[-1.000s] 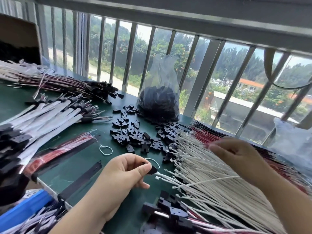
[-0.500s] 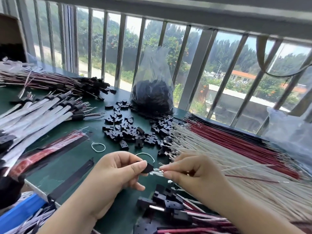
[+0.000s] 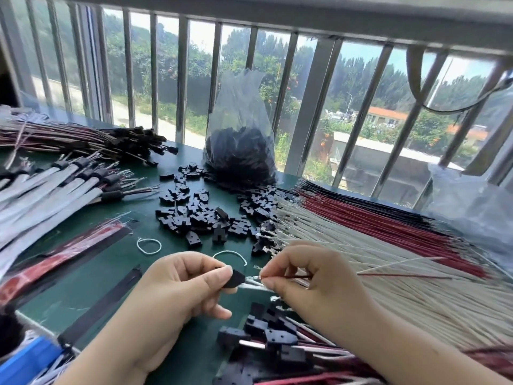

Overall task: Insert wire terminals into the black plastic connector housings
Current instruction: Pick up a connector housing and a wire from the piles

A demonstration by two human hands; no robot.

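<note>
Since a second ago her right hand (image 3: 299, 276) has come over pinching a thin red wire (image 3: 388, 276), its terminal at the small black plastic housing (image 3: 234, 278) pinched in the left hand (image 3: 183, 287) above the green table (image 3: 116, 262); insertion underway, needing a straight push.

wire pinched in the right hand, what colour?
Dark red wire, pinched by the right hand at the housing. Head view, the only one.
</note>
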